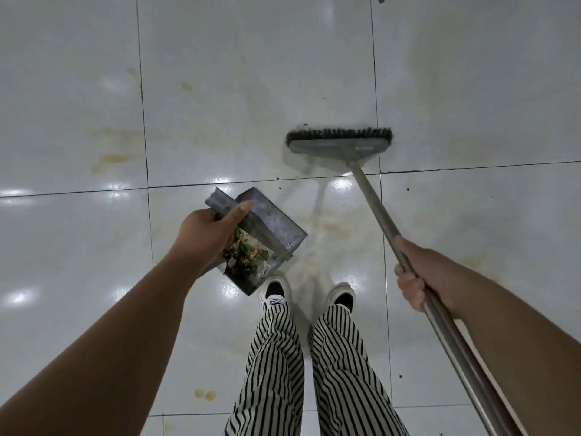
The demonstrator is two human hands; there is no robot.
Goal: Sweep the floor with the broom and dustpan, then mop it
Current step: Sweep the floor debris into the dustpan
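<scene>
Standing on pale glossy tiles, the broom (341, 142) has its grey head and dark bristles set down just beyond a dark grout line, right of centre, with its metal handle slanting back toward the lower right. The right hand (418, 278) has its fingers wrapped round that handle partway along. A thin line of dark grit lies along the bristle tips, and a few dark specks are scattered on the tiles nearby.

Nearer the person and to the left, the dustpan (270, 228) is a grey metal tray held above the floor, tilted, its mouth toward the shoes. The left hand (204, 229) grips its short handle, thumb laid along the top. Inside lies a heap of debris (246, 256): green and reddish scraps mixed with pale bits of paper or plastic.

Below the dustpan, two white shoes (276, 291) with dark openings stand side by side on the floor (251, 73), under trousers (339, 366) striped black and white.

The floor is made of large light grey tiles split by thin dark joints, and it reflects several bright ceiling lights as soft white patches. Yellowish stains mark it in many places: smears to the left of the broom, a faint wash around the feet, two small drops at lower left, and one patch to the right.
</scene>
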